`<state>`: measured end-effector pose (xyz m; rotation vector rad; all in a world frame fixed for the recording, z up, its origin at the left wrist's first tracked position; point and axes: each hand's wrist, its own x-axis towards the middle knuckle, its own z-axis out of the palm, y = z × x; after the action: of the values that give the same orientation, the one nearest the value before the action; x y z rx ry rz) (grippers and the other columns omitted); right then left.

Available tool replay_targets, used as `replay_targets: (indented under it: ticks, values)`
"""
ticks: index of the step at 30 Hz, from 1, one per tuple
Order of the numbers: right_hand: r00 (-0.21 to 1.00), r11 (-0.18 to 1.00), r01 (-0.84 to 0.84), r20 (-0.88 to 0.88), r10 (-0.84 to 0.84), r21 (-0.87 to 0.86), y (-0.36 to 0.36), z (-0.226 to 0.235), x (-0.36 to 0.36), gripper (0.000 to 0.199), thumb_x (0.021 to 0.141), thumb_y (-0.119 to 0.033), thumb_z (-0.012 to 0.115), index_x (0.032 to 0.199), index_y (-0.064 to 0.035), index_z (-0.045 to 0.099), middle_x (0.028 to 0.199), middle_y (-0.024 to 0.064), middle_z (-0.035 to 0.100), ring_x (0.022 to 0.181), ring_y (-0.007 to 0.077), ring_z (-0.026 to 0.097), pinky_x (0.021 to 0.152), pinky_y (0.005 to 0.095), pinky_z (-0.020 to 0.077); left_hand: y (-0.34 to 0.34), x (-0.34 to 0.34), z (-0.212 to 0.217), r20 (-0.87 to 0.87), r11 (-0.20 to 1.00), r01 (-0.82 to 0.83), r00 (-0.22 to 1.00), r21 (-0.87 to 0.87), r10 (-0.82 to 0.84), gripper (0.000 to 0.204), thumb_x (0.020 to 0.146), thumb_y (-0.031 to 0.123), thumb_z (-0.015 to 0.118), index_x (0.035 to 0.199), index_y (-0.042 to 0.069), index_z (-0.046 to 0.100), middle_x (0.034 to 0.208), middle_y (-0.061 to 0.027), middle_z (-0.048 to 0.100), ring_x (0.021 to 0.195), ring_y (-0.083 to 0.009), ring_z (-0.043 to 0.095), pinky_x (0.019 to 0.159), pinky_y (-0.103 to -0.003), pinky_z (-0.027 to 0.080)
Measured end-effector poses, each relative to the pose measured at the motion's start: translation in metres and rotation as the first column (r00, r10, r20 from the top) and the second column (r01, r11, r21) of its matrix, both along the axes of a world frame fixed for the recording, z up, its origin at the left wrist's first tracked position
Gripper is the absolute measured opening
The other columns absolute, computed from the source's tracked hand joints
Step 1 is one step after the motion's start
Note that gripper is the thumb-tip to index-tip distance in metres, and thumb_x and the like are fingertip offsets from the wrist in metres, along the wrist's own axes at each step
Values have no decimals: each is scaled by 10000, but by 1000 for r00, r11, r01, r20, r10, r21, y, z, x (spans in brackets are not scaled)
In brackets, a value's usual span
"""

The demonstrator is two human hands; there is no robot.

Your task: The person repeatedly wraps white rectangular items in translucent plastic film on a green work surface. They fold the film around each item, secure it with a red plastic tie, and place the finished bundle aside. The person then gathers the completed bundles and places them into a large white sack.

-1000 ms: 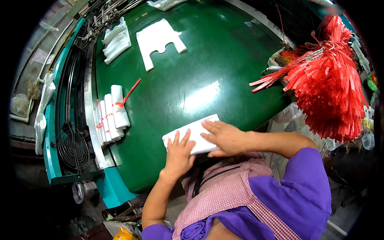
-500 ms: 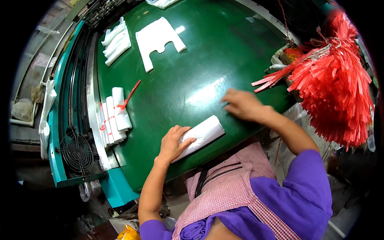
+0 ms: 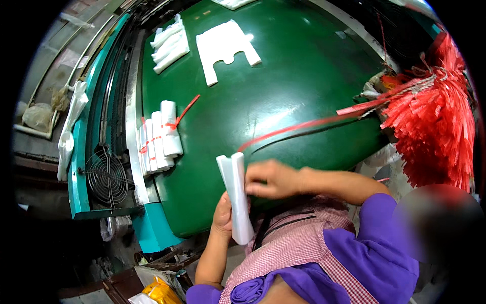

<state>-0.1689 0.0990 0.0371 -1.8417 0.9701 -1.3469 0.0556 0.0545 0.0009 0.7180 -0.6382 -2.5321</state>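
A folded white plastic-bag bundle (image 3: 237,197) stands tilted near the green table's front edge, lifted off the surface. My left hand (image 3: 223,215) grips its lower left side, with the fingers partly hidden behind it. Close against the bundle's right side is my right hand (image 3: 273,178), its fingers curled and slightly blurred; what they hold, if anything, I cannot make out. A red plastic strip (image 3: 298,125) runs from behind the bundle's top toward the right, blurred, over its dark shadow on the table.
Several white rolls tied with red strips (image 3: 158,139) lie at the left of the green table (image 3: 283,76). Farther back are a flat white vest bag (image 3: 225,43) and folded white bags (image 3: 171,45). A large bunch of red strips (image 3: 430,116) hangs at the right. A fan guard (image 3: 107,177) stands left.
The bundle has been raised from the table and turned more upright in my left hand. My right hand has come in beside it. A red strip now trails from the bundle.
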Motion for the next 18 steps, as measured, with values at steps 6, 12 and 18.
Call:
replay_targets:
  ticks: [6, 12, 18]
  values:
    - [996, 796, 5, -74, 50, 606, 53, 9, -3, 137, 861, -140, 634, 883, -5, 625, 678, 78, 552, 622, 171, 534, 563, 343, 416, -44, -3, 40, -98, 884, -217, 976, -414, 194, 388, 865, 235, 673, 1088, -59, 553, 957, -144, 661, 781, -196, 667, 674, -312, 564]
    - [964, 973, 184, -170, -207, -140, 32, 18, -12, 199, 856, -174, 640, 771, 6, 641, 1003, 101, 607, 906, 271, 586, 738, 351, 458, -83, -45, 53, 672, 196, 654, 740, -731, 36, 309, 817, 121, 644, 1106, 10, 634, 932, -157, 681, 830, -196, 648, 774, -323, 492]
    - [816, 676, -284, 541, -202, 680, -19, 4, -19, 299, 932, -159, 441, 981, 33, 664, 764, 51, 617, 662, 98, 562, 597, 263, 483, -48, -59, 15, 308, -133, 374, 882, -918, 358, 419, 778, 85, 695, 1184, 20, 609, 805, -171, 636, 709, -324, 602, 697, -401, 472]
